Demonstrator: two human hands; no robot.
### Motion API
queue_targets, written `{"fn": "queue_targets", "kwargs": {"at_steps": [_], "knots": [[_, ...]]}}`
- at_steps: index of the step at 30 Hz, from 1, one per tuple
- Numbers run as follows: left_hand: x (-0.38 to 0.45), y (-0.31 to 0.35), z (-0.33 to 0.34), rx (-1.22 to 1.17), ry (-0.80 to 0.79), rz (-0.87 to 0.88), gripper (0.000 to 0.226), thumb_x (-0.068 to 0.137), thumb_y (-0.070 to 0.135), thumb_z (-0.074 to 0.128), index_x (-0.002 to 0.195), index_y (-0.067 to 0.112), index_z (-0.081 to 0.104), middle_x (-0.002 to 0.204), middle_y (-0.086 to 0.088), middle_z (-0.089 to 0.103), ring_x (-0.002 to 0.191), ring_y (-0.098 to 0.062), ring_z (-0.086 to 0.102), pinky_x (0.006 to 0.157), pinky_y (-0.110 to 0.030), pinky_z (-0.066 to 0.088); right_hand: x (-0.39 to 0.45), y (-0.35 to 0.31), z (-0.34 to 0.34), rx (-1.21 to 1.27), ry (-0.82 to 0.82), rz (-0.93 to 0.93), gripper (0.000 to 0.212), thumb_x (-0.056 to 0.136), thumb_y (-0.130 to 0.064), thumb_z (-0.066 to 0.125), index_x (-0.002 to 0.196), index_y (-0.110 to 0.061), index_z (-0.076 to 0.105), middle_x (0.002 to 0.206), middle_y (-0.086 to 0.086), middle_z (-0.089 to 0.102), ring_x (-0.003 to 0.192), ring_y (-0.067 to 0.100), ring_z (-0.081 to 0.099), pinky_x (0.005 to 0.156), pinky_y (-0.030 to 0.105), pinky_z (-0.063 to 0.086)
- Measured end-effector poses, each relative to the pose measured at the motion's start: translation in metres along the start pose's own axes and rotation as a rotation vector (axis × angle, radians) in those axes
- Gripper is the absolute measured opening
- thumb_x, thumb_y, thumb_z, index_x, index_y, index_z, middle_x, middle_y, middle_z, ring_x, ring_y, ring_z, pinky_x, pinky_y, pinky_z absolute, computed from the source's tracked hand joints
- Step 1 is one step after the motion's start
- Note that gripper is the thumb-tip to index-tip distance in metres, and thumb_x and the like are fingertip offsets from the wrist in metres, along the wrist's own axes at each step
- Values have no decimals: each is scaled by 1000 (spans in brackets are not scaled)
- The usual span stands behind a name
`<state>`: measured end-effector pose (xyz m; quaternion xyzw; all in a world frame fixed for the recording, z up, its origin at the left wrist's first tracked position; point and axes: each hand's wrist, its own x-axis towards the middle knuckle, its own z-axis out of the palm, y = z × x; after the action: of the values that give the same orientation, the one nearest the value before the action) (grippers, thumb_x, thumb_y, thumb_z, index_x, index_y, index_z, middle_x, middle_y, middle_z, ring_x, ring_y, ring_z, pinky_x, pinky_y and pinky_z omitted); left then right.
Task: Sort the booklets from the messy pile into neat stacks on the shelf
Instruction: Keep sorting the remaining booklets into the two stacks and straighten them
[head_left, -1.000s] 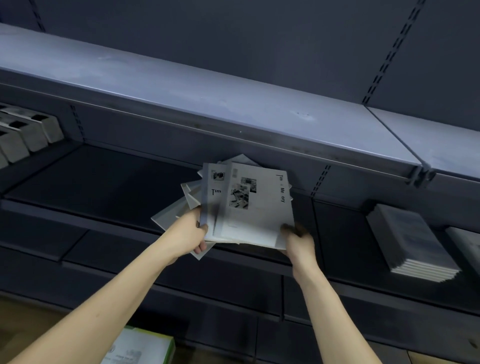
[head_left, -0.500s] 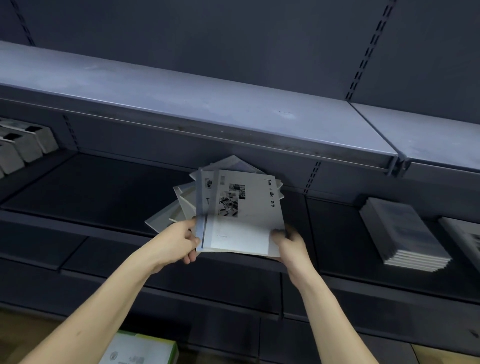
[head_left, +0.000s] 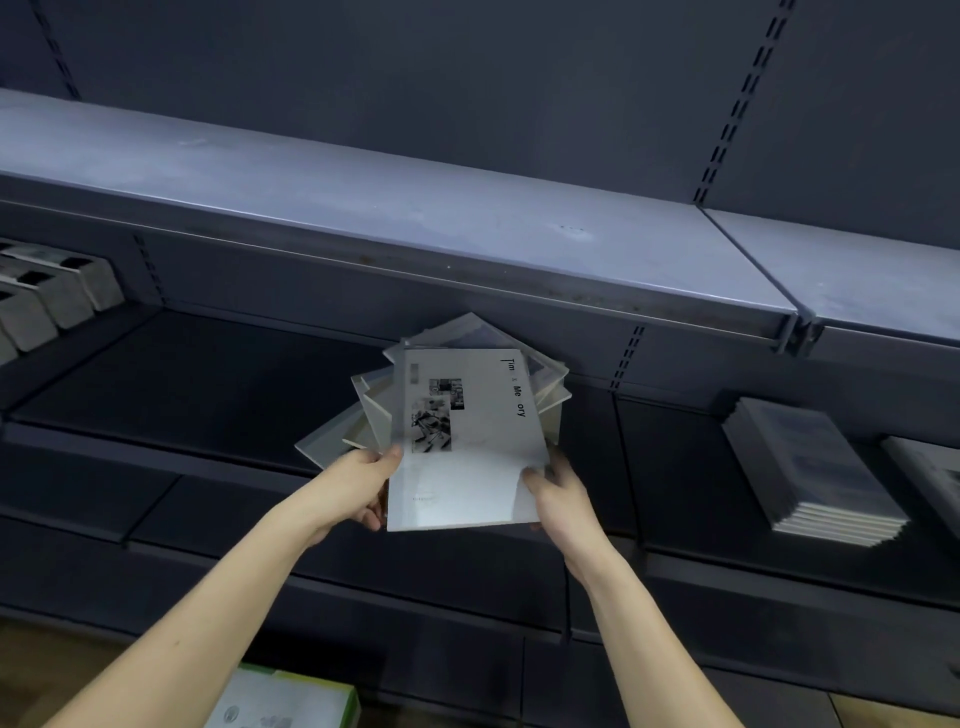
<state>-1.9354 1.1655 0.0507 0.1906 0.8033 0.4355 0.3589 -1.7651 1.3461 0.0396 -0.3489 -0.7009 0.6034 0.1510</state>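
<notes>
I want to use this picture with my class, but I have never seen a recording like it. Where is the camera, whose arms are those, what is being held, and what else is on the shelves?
There is no machine here. The camera sits on a person's head and looks forward and down, so the two bare arms reaching in from below are the wearer's own. There is only this one view.

The left hand and the right hand together hold a messy pile of booklets, fanned out at odd angles, at the front edge of a dark shelf. The fingers of each hand curl round one side of the pile. The top cover shows small photos and a partly readable title.

Further right on the same shelf level lies a neat stack of booklets, with another item partly cut off at the picture's edge. At far left stand some grey boxes. A bare lighter shelf runs above.
</notes>
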Motion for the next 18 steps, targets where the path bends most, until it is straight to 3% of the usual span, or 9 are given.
{"fn": "queue_targets", "kwargs": {"at_steps": [3, 6, 10, 13, 15, 18], "knots": [[3, 1, 3, 51, 42, 27, 50, 98, 57, 41, 116, 12, 56, 77, -6, 60, 55, -16, 55, 55, -28, 49, -4, 1, 2, 12, -19, 21, 45, 100, -18, 47, 144, -31, 42, 125, -18, 56, 119, 5, 52, 94, 25, 37], [6, 1, 6, 94, 24, 67, 48, 94, 61, 46, 116, 20, 57, 86, -9, 71, 55, -17, 61, 47, -29, 45, -9, 6, -3, 25, -18, 38, 42, 99, -19, 47, 138, -35, 43, 120, -22, 61, 110, 0, 58, 85, 22, 46], [7, 0, 11, 30, 28, 54, 43, 94, 56, 52, 107, 18, 66, 82, -4, 74, 62, -19, 67, 50, -29, 50, -12, 11, -11, -39, -4, 78, 37, 98, -29, 46, 135, -29, 45, 118, -13, 64, 102, 13, 65, 69, 29, 53], [10, 0, 21, -109, 53, 61, 29, 97, 40, 56, 106, 15, 66, 94, 2, 74, 82, -15, 70, 63, -26, 53, -13, 13, -12, -35, 3, 66, 37, 100, -39, 47, 136, -28, 50, 119, -17, 62, 106, 4, 60, 73, 21, 48], [11, -3, 29, -114, 78, 85, 24, 98, 35, 56, 113, 16, 59, 111, 5, 68, 98, -12, 64, 82, -27, 48, -15, 12, -9, -61, -21, 42, 38, 99, -46, 51, 132, -29, 52, 117, -20, 61, 104, -3, 57, 74, 14, 45], [12, -4, 35, -91, 89, 102, 52, 98, 41, 53, 142, 17, 37, 134, 6, 53, 128, -18, 48, 103, -34, 40, -18, 12, -5, -78, 4, 13, 34, 97, -42, 60, 126, -33, 46, 110, -30, 56, 95, -13, 53, 72, 9, 42]]}}
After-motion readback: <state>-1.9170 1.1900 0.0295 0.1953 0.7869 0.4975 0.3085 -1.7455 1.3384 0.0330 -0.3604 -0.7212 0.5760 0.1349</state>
